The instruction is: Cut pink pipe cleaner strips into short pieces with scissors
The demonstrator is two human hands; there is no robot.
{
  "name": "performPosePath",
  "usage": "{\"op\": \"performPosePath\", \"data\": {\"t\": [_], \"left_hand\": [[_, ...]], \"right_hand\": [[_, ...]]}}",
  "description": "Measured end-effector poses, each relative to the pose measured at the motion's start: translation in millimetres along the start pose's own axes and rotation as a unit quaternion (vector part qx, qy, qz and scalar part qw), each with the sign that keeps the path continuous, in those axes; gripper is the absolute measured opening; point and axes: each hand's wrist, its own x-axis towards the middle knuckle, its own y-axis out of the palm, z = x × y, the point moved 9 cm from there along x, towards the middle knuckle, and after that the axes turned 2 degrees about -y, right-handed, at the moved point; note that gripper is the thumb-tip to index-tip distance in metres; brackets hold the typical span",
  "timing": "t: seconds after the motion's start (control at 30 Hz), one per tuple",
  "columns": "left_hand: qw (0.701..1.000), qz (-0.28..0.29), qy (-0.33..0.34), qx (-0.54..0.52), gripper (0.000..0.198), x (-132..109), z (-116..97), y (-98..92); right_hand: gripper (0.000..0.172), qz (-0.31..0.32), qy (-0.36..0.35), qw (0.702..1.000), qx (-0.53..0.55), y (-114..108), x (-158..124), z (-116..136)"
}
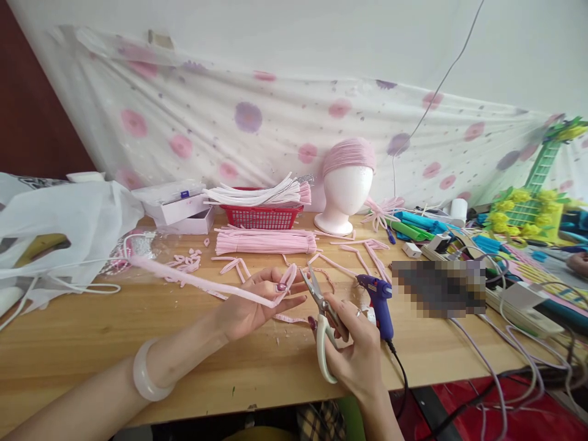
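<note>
Pinched a bent pink pipe cleaner (197,283) between left fingers (293,303), near its looped end, gripped scissors (323,352) in right fingers (346,311), just beside.

Small handicraft workspace; whether in a home or a shop, can't tell. Wooden desk (193,349) carries craft supplies: bundle of pink fuzzy stems (266,242), red basket (261,217) with more stems in white and pink, small pink offcuts (186,264) scattered nearby. Tools fit: scissors (319,300) held above the desk, blue glue gun (382,306) with its cord over the front edge. White mannequin head (348,193) wears a pink cap-like cover. Green-and-yellow flowered piece (521,214) at right, another person's hand (577,263) beyond it. Makeshift setup: floral sheet (285,131) along a plain white wall (321,37), power strip (528,320) among tangled cords.
</note>
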Motion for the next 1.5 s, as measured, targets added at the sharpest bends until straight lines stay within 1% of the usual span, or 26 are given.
{"op": "performPosePath", "data": {"t": [0.17, 0.43, 0.63, 0.9, 1.0, 1.17, 1.4, 1.5], "left_hand": [[1.000, -0.014, 0.011, 0.011, 0.018, -1.2, -2.9, 3.4], [0.998, -0.038, 0.017, 0.036, 0.019, -2.3, -2.0, -0.2], [0.998, -0.019, 0.038, 0.037, 0.018, -1.4, -3.5, 2.5], [0.996, -0.047, 0.034, 0.061, 0.018, -1.3, -3.9, -2.2], [0.995, -0.064, 0.025, 0.069, 0.019, -3.0, -2.8, -4.0], [0.993, -0.072, 0.020, 0.087, 0.019, -5.7, -2.7, -3.7], [0.995, -0.069, 0.022, 0.064, 0.018, -1.7, -4.0, -7.7], [0.997, -0.068, 0.015, 0.034, 0.016, -0.7, -4.1, -8.4]], "right_hand": [[0.036, 0.002, -0.017, 1.000, -0.017, 3.6, -1.5, 0.4], [0.026, 0.004, -0.031, 0.999, -0.042, 5.7, 0.9, 5.2], [0.022, 0.008, -0.030, 0.998, -0.054, 7.0, 1.4, 4.8], [0.018, 0.001, -0.038, 0.998, -0.049, 7.0, 1.9, 4.9], [0.018, -0.002, -0.036, 0.998, -0.049, 8.0, -0.2, 2.3], [0.020, 0.001, -0.036, 0.998, -0.052, 8.9, -1.8, 1.4], [0.021, 0.001, -0.029, 0.998, -0.063, 10.5, -0.1, 1.5], [0.019, -0.018, -0.011, 0.999, -0.040, 7.4, -1.3, -0.4]]}}
